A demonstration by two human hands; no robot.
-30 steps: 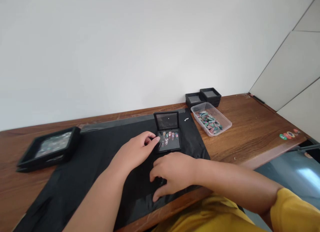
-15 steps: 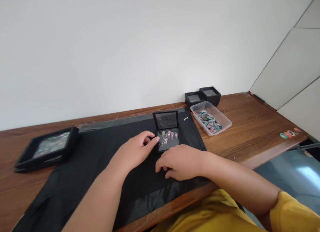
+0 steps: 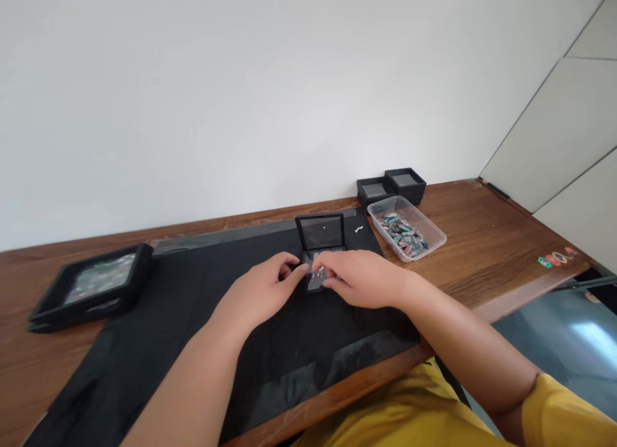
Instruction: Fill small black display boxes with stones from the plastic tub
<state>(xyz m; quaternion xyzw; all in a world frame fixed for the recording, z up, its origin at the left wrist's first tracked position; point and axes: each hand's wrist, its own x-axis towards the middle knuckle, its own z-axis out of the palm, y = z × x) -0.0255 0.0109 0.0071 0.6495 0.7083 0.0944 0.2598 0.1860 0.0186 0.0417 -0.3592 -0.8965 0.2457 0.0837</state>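
Observation:
A small black case (image 3: 319,233) stands on the black mat with its lid up and press-on nails (image 3: 318,274) lying inside. My left hand (image 3: 263,286) is at the case's left edge, thumb over the rim and fingers curled along the side. Over the case's tray is my right hand (image 3: 359,276), its thumb and index finger pinched around a small decorated nail. This hand covers the right part of the tray and most of the nails there. Whether the pinched nail is off the tray I cannot tell.
A clear plastic tub (image 3: 407,228) of loose press-on nails stands to the right. Behind it are stacked black cases (image 3: 405,184). Another black case stack (image 3: 91,286) with glittery contents sits at the left. A white scrap (image 3: 358,229) lies on the black mat (image 3: 193,292).
My right hand has moved up and forward from the mat in front of the case to the nails inside it. My left hand has stayed at the case's edge.

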